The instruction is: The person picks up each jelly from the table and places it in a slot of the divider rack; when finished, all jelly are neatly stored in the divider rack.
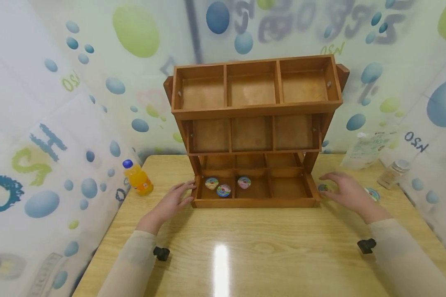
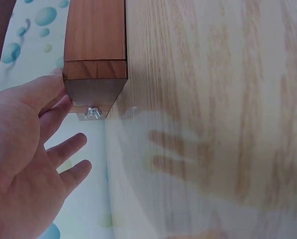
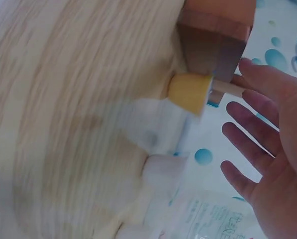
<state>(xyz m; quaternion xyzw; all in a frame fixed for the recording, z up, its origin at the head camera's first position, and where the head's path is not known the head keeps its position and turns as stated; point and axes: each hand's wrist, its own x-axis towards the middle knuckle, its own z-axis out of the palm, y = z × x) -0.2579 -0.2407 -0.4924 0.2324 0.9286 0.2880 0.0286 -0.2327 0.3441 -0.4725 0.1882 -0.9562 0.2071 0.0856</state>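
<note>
A brown wooden three-tier rack [image 1: 256, 203] with divided trays stands on the table. My left hand [image 1: 169, 203] is at the left end of its bottom tray, thumb and index finger touching the wood, other fingers spread. In the left wrist view a wing nut [image 2: 93, 113] shows beneath that corner. My right hand [image 1: 343, 192] is beside the tray's right end with fingers extended, holding nothing. Near it stands a small yellow cup [image 3: 188, 93] with a lid. Three lidded cups sit in the bottom tray: two, including a blue-rimmed cup [image 1: 224, 190], on the left, and another cup [image 1: 244, 182] in the middle compartment.
An orange drink bottle [image 1: 138, 179] stands at the left. On the right are another lidded cup [image 1: 373, 194], a clear jar [image 1: 394, 174] and a printed plastic packet [image 1: 368, 150]. Patterned sheeting [image 1: 145, 103] rises behind the table [image 1: 267, 251].
</note>
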